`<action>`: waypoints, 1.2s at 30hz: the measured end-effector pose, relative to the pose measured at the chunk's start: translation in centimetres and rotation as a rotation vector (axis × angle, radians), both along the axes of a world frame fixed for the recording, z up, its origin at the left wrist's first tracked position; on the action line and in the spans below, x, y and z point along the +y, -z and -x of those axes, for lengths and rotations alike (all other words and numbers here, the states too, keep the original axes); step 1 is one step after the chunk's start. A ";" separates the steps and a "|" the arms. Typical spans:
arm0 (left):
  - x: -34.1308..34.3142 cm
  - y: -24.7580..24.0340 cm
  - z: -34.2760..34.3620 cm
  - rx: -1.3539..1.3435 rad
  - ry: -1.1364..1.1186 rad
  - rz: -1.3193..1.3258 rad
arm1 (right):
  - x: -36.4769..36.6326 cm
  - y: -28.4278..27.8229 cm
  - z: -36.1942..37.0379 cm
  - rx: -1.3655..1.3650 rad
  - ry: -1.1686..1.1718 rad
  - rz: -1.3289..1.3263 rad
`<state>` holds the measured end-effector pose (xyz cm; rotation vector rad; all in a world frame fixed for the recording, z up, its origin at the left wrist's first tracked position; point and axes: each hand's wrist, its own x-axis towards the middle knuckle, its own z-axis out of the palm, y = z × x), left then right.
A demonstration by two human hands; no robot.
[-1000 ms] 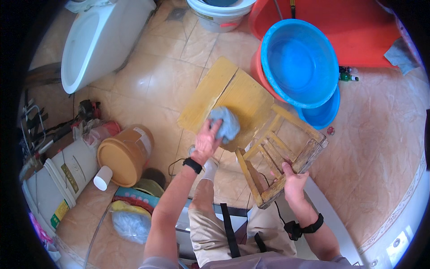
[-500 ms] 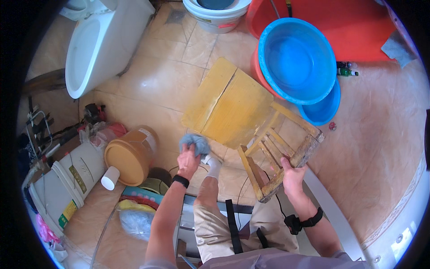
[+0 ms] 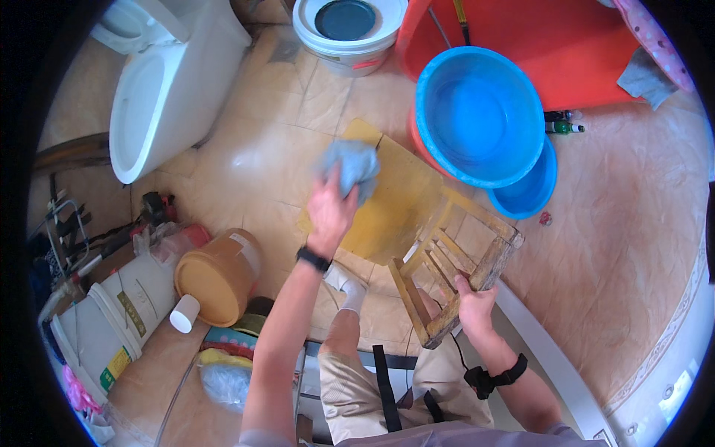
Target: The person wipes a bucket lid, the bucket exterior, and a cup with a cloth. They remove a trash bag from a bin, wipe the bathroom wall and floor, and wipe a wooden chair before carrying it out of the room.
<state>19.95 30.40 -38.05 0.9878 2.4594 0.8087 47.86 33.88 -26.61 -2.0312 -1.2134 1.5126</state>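
Observation:
A small wooden chair (image 3: pixel 391 195) with a yellow seat and a slatted back is tilted in front of me. My right hand (image 3: pixel 475 304) grips the worn end rail of its back, fingers wrapped round the wood. In my left hand (image 3: pixel 330 216) is a bunched grey-blue cloth (image 3: pixel 351 165), which lies over the far left part of the yellow seat. The cloth and hand hide that part of the seat, and the cloth is slightly blurred.
A blue basin (image 3: pixel 477 119) stands at the far right, with a red tub (image 3: pixel 566 45) behind it. A white toilet (image 3: pixel 171 89) is at the far left. Nearer on the left stand an orange-brown bucket (image 3: pixel 212 283) and white buckets (image 3: pixel 100 328). A lidded white bucket (image 3: pixel 350 56) stands at the back.
My left hand has moved the cloth forward and a little right, from beside the seat's near edge onto its far left part. My right hand keeps its hold on the chair.

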 end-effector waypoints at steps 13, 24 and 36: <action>0.5 7.8 0.7 -0.038 -0.039 0.081 | -0.5 -0.4 0.4 -0.210 -0.047 -0.044; 2.7 6.2 -12.7 -0.202 0.572 0.185 | 0.1 -0.5 0.3 -0.118 -0.043 -0.049; -19.1 4.2 -11.4 -0.304 0.315 0.446 | 0.6 -0.9 0.9 -0.006 0.008 0.022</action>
